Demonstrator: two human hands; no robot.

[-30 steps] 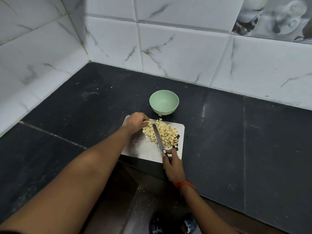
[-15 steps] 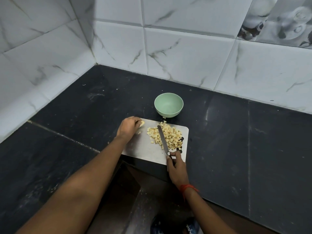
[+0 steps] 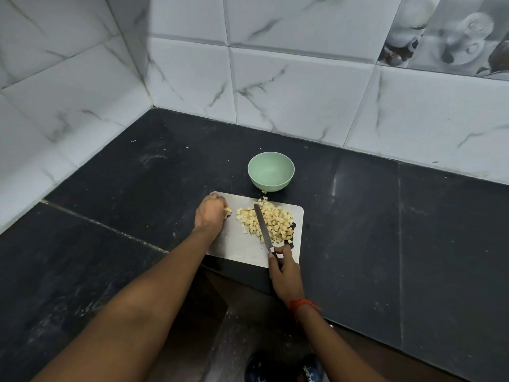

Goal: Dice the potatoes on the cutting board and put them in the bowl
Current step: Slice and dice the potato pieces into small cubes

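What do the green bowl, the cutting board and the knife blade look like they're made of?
Green bowl: likely matte plastic or melamine; even pastel colour, no glare.
Cutting board: probably plastic; pale grey, thin, rounded corners. Steel is possible.
Knife blade: metal; grey with a dull sheen.

Forearms (image 3: 154, 285) bare; red-orange thread band (image 3: 302, 305), right wrist; dark shoe (image 3: 283, 368), perhaps lettered.

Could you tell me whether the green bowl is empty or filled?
Empty: the pale green round bowl shows a bare inside; the yellow potato dice lie outside it.
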